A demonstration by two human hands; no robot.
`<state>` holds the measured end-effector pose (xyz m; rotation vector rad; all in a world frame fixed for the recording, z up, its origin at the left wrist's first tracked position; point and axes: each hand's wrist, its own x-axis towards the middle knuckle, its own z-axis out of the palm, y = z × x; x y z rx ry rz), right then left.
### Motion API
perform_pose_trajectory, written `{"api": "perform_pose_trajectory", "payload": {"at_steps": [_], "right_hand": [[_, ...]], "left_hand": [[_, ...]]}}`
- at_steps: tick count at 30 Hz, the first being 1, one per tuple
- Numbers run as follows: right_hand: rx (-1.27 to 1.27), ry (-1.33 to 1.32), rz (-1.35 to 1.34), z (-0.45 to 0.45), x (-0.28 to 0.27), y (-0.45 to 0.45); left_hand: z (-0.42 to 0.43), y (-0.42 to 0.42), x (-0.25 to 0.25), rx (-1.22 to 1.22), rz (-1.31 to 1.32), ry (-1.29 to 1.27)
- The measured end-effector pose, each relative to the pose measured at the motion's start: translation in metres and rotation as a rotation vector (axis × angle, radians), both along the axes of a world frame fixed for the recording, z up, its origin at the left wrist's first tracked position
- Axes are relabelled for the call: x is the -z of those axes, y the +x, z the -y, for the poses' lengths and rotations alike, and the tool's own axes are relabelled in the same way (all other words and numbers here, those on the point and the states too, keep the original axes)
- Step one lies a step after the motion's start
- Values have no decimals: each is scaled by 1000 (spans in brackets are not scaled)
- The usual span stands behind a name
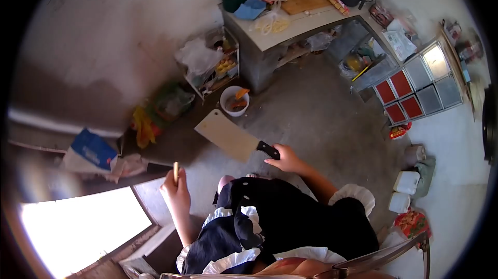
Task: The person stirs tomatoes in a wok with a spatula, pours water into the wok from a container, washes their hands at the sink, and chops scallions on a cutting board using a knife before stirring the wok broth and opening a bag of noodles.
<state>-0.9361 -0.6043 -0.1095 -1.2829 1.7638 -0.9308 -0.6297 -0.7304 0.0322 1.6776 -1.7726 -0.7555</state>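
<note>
My right hand point(285, 159) is closed around the black handle of a cleaver point(228, 135). Its broad pale blade points up and to the left, over the floor. On the left, my left hand point(176, 190) is closed on a short, pale yellow stick-like thing point(176, 171). Only its upper end shows above the fingers, and its kind cannot be made out. Beyond the cleaver's tip a white bucket point(223, 103) stands on the floor with orange and brown scraps in it.
A counter point(259, 40) at the back holds a wooden cutting board point(306, 2) and bags. Left of it stands a rack point(237, 64) with bags and food. A red-and-grey tiled cabinet point(419, 89) is on the right, white jugs point(406, 182) below it. A blue-and-white bag point(92, 149) lies left.
</note>
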Motion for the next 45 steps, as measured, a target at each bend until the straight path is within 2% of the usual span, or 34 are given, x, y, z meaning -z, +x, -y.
{"api": "perform_pose_trajectory", "payload": {"at_steps": [2,4,8,12,15,18,21,22,27,30,31,33,34,35,38,39,40,41,45], "right_hand": [[113,57,-15,12,-4,-37],[239,79,-51,29,-1,-76],[473,13,-105,72,13,-157],[664,85,-166,106,-4,-249],[786,123,-191,111,5,-318],[854,79,-94,116,-3,-396],[812,91,-170,125,3,-501],[778,116,-197,129,6,-537],[694,108,-238,183,15,-705],[647,81,-244,232,41,-780],[639,77,-237,251,53,-803],[627,56,-234,295,83,-846],[616,47,-232,318,93,-861],[579,86,-230,339,104,-877],[510,188,-262,395,126,-911],[508,209,-305,414,126,-926],[479,292,-205,426,122,-938],[470,146,-269,436,158,-947],[452,146,-145,466,157,-966]], "left_hand": [[27,-35,7,128,-88,10],[55,-80,0,163,-5,121],[128,-164,38,342,-16,180],[210,-286,77,640,-51,279],[252,-399,55,874,15,211],[273,-502,40,1045,63,24],[288,-601,47,1127,65,-92],[289,-629,51,1131,50,-147],[281,-746,51,774,313,-20],[285,-793,42,648,204,212],[287,-806,39,604,262,178],[299,-832,42,559,147,145],[306,-841,47,531,90,130],[314,-851,61,549,-8,-5],[338,-890,76,422,-92,87],[345,-914,62,405,-114,130],[353,-931,64,405,-70,104],[358,-953,58,407,-89,70],[362,-1017,32,386,-166,22]]}}
